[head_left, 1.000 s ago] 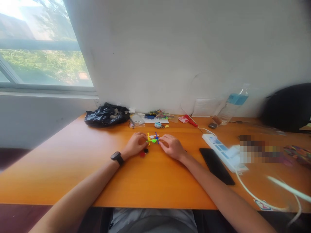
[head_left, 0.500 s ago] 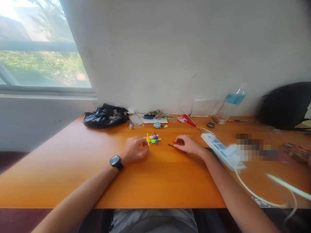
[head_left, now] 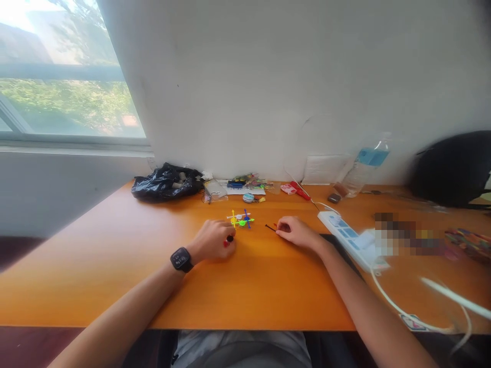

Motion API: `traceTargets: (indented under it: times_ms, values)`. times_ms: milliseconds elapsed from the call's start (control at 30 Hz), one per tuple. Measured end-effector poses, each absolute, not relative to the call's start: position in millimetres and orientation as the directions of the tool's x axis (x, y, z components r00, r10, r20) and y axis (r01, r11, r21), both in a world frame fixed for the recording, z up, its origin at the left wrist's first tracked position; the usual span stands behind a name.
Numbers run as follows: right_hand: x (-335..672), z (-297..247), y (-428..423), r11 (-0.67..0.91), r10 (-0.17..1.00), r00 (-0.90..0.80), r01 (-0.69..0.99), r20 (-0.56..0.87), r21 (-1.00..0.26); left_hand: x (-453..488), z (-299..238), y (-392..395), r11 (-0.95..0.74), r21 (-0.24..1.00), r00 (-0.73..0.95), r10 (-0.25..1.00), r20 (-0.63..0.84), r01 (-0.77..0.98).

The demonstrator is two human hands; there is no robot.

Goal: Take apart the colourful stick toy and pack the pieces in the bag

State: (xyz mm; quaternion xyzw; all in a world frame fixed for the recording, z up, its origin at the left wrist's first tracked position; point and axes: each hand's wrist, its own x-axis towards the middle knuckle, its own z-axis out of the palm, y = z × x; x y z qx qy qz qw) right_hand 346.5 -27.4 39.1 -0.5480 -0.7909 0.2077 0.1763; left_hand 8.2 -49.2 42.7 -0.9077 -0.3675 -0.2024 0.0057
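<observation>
My left hand (head_left: 215, 239), with a smartwatch (head_left: 180, 259) on its wrist, is closed low over the table. A small round black piece (head_left: 229, 238) and a bit of red (head_left: 226, 244) show at its fingertips. My right hand (head_left: 294, 231) pinches a thin black plastic stick (head_left: 270, 227) that points left. A speck of red also shows by its fingers; what it belongs to is hidden. Just beyond my left hand lies a square of linked plastic arrow pieces (head_left: 242, 223), yellow, white, blue and green.
A black plastic bag (head_left: 166, 183) sits at the back left. Along the wall are small colourful parts (head_left: 249, 182), a round striped item (head_left: 248, 198), red-handled item (head_left: 299, 190) and a bottle (head_left: 368, 163). A white power strip (head_left: 345, 237) with cables lies beside my right forearm.
My left hand has turned slightly and come a little nearer, so the black and red bits at its fingertips now show. The right hand has barely shifted. The linked pieces have stayed put.
</observation>
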Motion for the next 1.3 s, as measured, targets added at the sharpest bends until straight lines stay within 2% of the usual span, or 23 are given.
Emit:
traceTargets:
  times_ms: [200, 333, 467, 600, 700, 767, 900, 1033, 1300]
  values:
    - [336.9, 33.5, -27.7, 0.42, 0.907, -0.355, 0.782, 0.225, -0.46, 12.5, 38.2, -53.8, -0.799, 0.173, 0.716, 0.595, 0.365, 0.575]
    - [329.0, 35.9, -32.3, 0.447, 0.892, -0.332, 0.752, 0.308, -0.484, 20.1, 32.8, -57.5, -0.859, 0.181, 0.766, 0.51, 0.391, 0.48]
    - [318.2, 38.1, -39.0, 0.438, 0.897, -0.317, 0.729, 0.309, -0.525, 25.4, 28.3, -59.1, -0.884, 0.205, 0.787, 0.468, 0.401, 0.421]
    - [309.7, 34.7, -42.4, 0.436, 0.898, -0.32, 0.731, 0.3, -0.525, 26.5, 26.7, -59.9, -0.877, 0.266, 0.778, 0.479, 0.407, 0.4]
    - [309.5, 30.9, -42.4, 0.424, 0.904, -0.323, 0.771, 0.281, -0.475, 26.4, 28.8, -60.7, -0.855, 0.291, 0.739, 0.518, 0.431, 0.429]
    - [311.4, 29.9, -41.7, 0.41, 0.91, -0.33, 0.811, 0.252, -0.418, 25.4, 31.5, -59.9, -0.809, 0.329, 0.655, 0.587, 0.475, 0.487]
    - [313.1, 30.5, -39.8, 0.422, 0.898, -0.34, 0.842, 0.277, -0.335, 17.7, 36.7, -51.7, -0.595, 0.478, 0.342, 0.786, 0.515, 0.647]
    - [305.6, 29.7, -40.7, 0.483, 0.857, -0.362, 0.813, 0.366, -0.325, 4.5, 37.1, -35.9, -0.349, 0.569, 0.101, 0.901, 0.422, 0.745]
    - [281.6, 14.0, -49.5, 0.617, 0.784, -0.526, 0.716, 0.329, -0.326, -6.0, 24.5, -17.1, -0.303, 0.55, 0.198, 0.95, 0.242, 0.778]
